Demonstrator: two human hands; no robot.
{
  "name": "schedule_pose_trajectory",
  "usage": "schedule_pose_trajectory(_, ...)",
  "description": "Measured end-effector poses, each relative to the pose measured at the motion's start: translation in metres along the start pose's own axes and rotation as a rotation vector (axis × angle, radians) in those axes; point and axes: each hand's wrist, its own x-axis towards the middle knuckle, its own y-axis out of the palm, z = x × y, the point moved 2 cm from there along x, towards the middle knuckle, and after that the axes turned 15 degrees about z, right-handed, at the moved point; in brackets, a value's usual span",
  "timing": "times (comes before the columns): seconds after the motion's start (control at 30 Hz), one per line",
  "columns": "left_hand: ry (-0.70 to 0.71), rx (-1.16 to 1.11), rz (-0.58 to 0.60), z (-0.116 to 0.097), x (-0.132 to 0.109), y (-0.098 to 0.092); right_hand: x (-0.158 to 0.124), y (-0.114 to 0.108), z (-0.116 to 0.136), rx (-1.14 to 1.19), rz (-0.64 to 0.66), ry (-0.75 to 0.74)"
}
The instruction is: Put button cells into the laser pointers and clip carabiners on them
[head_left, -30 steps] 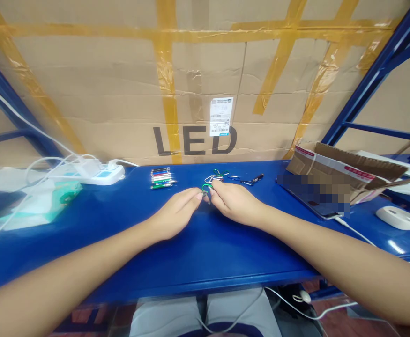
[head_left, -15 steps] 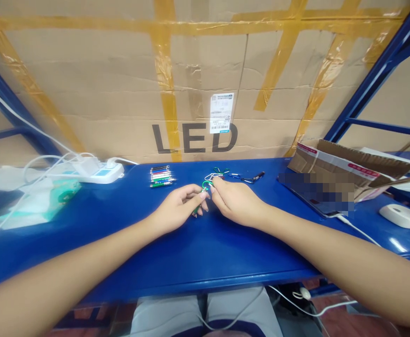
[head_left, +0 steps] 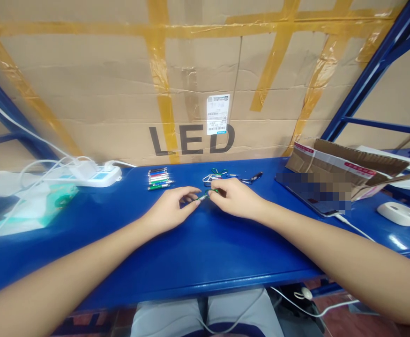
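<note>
My left hand (head_left: 171, 207) holds a small green and silver penlight-like piece (head_left: 202, 198) between thumb and fingers, just over the blue table. Close beside it on the right, my right hand (head_left: 238, 199) pinches a green carabiner (head_left: 212, 191) at the end of that piece. Whether the two are linked cannot be made out. Behind my right hand lie more carabiners (head_left: 210, 178), green and silver, and a black piece (head_left: 257, 177) with a clip. A row of several coloured small tubes (head_left: 159, 179) lies to the left, behind my left hand.
A white power strip (head_left: 102, 177) with cables and a teal-white plastic packet (head_left: 36, 208) are at the left. On the right are an open cardboard box (head_left: 334, 164), a phone (head_left: 303, 194) on a cable and a white mouse-like object (head_left: 400, 213). A large carton (head_left: 120, 93) stands behind.
The green piece between my hands has turned from hanging downward to lying more level. My left fingers are less spread beneath it. The whole view has shifted slightly.
</note>
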Motion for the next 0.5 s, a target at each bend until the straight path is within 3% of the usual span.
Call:
schedule_pose_trajectory(0.13, -0.004, 0.241, -0.032, 0.002, 0.0, -0.009, 0.0, -0.013, -0.003, 0.147, -0.133, 0.024)
schedule_pose_trajectory(0.27, -0.062, 0.411, -0.036, 0.009, 0.0, -0.023, 0.002, -0.024, -0.008, 0.638, 0.077, 0.228)
schedule_pose_trajectory(0.33, -0.118, 0.462, -0.047, 0.013, 0.0, -0.029, 0.003, -0.032, -0.011, 0.772, 0.091, 0.276)
schedule_pose_trajectory(0.4, -0.173, 0.524, -0.057, 0.017, -0.001, -0.036, 0.004, -0.04, -0.018, 0.781, 0.079, 0.341)
schedule_pose_trajectory(0.5, -0.262, 0.631, -0.068, 0.02, -0.002, -0.043, 0.005, -0.048, -0.036, 0.568, 0.16, 0.49)
